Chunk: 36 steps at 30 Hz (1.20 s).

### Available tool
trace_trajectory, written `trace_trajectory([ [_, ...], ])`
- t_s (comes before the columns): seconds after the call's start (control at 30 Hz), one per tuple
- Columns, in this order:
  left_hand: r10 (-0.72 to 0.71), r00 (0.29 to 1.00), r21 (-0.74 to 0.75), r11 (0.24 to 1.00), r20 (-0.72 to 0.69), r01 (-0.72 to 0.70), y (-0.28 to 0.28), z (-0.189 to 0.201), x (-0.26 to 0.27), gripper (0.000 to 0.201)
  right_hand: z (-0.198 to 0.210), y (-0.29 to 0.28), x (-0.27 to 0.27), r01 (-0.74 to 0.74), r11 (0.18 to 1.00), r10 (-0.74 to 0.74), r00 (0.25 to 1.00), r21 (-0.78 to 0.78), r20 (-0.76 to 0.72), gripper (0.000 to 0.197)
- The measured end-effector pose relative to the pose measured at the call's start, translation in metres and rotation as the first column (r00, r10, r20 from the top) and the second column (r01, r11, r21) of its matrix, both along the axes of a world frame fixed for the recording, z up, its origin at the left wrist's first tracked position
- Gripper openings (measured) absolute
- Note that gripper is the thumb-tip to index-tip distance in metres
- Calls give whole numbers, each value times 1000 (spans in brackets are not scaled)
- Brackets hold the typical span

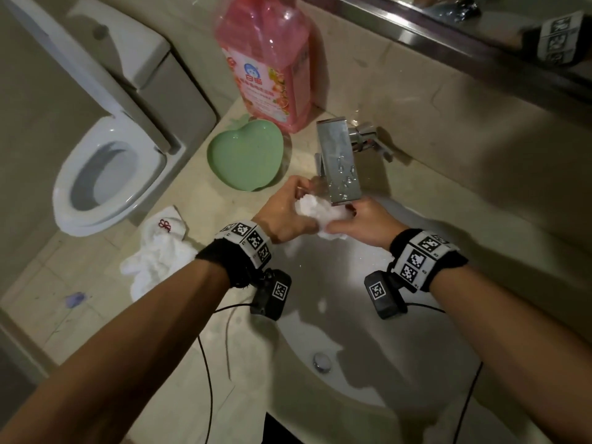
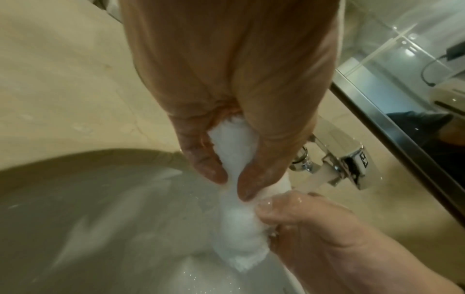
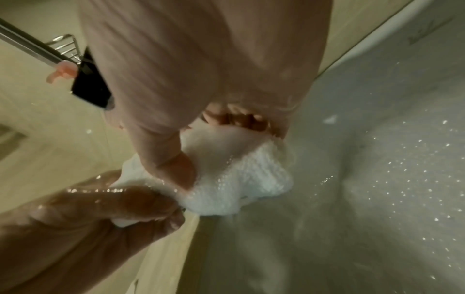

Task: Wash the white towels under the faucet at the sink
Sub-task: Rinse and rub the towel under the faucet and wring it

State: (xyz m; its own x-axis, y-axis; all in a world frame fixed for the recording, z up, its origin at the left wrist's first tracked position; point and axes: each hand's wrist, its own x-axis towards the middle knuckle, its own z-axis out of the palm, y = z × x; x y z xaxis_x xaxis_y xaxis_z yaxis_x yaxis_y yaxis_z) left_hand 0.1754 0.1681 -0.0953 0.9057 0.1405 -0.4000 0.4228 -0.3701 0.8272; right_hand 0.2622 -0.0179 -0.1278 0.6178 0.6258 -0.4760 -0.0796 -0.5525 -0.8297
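Under the faucet [image 1: 341,161], both hands grip the bunched towel [image 1: 315,209]: left hand [image 1: 282,213] at its left end, right hand [image 1: 365,224] at its right, its long axis spanning between them.

The bottle [image 1: 267,56] is cut off by the head view's top edge, and its label print is too small to read. Most of the towel [image 1: 315,213] is hidden inside the hands, and the faucet [image 1: 339,161] covers its far end. Both wrist views are blurred, so the sink [image 3: 377,179] shows only specks.
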Motion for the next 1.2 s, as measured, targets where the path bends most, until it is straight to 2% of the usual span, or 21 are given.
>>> trace_trajectory([
  [0.17, 215, 977, -130, 968, -19, -215, 7, -4, -11, 70, 1, 9, -12, 97, 988, -104, 993, 117, 62, 40],
  [0.27, 323, 945, -227, 918, -48, -325, 8, -3, -13, 61, 3, 6, -13, 146, 980, -163, 979, 135, 125, 38],
  [0.37, 281, 957, -226, 930, -68, -289, 1, -7, -11, 41, 5, -2, -10, 145, 985, -157, 979, 96, 132, 37],
  [0.47, 267, 957, -263, 921, -115, -288, -10, -12, -7, 32, 3, -14, -3, 190, 978, -195, 979, 92, 51, 35],
  [0.53, 260, 954, -287, 912, -150, -293, -19, -16, -4, 33, 1, -24, -3, 193, 980, -196, 980, 53, 45, 25],
  [0.6, 254, 951, -349, 887, -179, -302, -31, -16, 2, 45, 1, -34, -3, 237, 971, -238, 969, 31, 63, 12],
  [0.63, 255, 948, -391, 866, -188, -311, -37, -17, 6, 47, 0, -38, -3, 272, 962, -274, 960, 40, 66, 13],
  [0.73, 240, 956, -478, 828, -171, -293, -53, -18, 15, 31, -1, -49, 1, 352, 935, -355, 930, 47, 96, 15],
  [0.77, 244, 955, -470, 832, -168, -295, -57, -19, 18, 30, -1, -53, 3, 364, 930, -367, 924, 47, 103, 16],
  [0.87, 284, 935, -377, 859, -213, -346, -63, -24, 28, 44, -2, -59, 6, 405, 913, -407, 910, 45, 79, 17],
  [0.97, 284, 915, -284, 887, -285, -364, -65, -24, 31, 30, -2, -62, 8, 421, 906, -423, 904, 43, 61, 18],
  [1.1, 256, 934, -315, 890, -251, -329, -59, -19, 25, 30, -4, -60, 6, 395, 919, -395, 919, 6, -9, 18],
  [1.2, 209, 954, -272, 925, -214, -263, -49, -14, 23, 32, -5, -52, 3, 314, 949, -315, 946, -27, -74, 35],
])
